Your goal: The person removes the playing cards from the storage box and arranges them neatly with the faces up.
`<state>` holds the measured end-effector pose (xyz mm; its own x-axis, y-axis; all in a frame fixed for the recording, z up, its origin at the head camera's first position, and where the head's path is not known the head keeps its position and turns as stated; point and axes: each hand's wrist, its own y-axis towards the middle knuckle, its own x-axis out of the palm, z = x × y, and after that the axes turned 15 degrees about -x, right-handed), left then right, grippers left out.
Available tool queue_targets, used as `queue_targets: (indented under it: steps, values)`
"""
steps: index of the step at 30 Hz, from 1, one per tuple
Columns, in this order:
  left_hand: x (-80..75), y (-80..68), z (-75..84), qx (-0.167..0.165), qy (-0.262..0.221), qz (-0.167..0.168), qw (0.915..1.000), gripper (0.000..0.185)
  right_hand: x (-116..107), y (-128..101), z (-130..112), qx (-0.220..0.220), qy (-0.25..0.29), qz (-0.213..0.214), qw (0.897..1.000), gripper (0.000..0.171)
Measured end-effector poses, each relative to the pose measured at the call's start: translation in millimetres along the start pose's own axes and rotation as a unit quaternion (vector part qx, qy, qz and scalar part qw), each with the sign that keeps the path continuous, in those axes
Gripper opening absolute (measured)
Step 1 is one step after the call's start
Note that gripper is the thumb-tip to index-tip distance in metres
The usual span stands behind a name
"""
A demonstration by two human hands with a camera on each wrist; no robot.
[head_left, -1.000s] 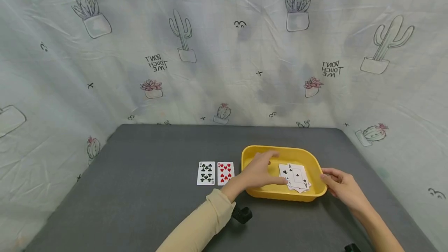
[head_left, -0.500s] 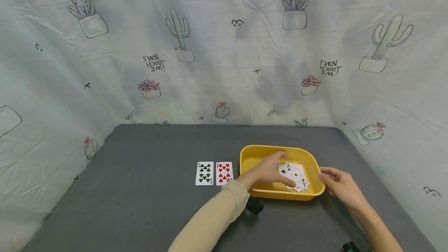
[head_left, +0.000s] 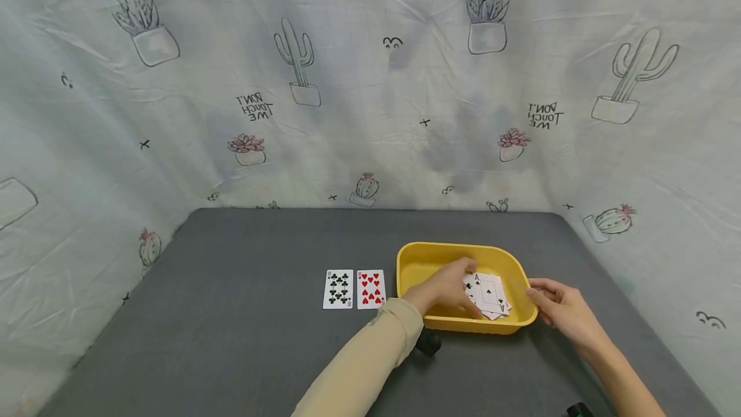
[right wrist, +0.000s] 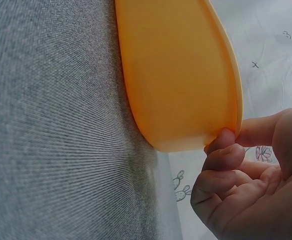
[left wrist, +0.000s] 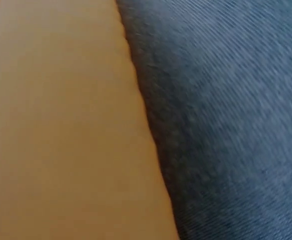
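Observation:
The yellow tray (head_left: 417, 323) sits on the right part of the grey table. In it lies a small overlapping pile of playing cards (head_left: 491, 293), with an ace of clubs on top. My left hand (head_left: 447, 288) reaches over the tray's near side, thumb and fingers spread at the pile's left edge; whether they touch the cards I cannot tell. My right hand (head_left: 567, 311) pinches the tray's right end; the right wrist view shows thumb and fingers on its rim (right wrist: 237, 85). The left wrist view holds only the tray's outer wall (left wrist: 70, 125) and grey cloth.
Two cards lie face up side by side left of the tray: a ten of clubs (head_left: 338, 289) and a ten of hearts (head_left: 370, 288). A patterned white curtain (head_left: 347, 82) hangs behind the grey table (head_left: 231, 314).
My left hand has moved right inside the tray, up to the pile of cards. The right hand keeps its pinch on the tray's end.

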<state>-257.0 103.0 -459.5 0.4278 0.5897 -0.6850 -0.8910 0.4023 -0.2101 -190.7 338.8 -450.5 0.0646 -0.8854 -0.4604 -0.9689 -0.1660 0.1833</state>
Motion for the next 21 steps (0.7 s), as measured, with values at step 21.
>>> queue_targets:
  steps: [21]
  values:
    - [4.6,8.2,-0.6,-0.008,0.048,0.032,0.9983,0.095,-1.1,2.0,0.6,-0.008,-0.009,-0.004,1.0,0.049]
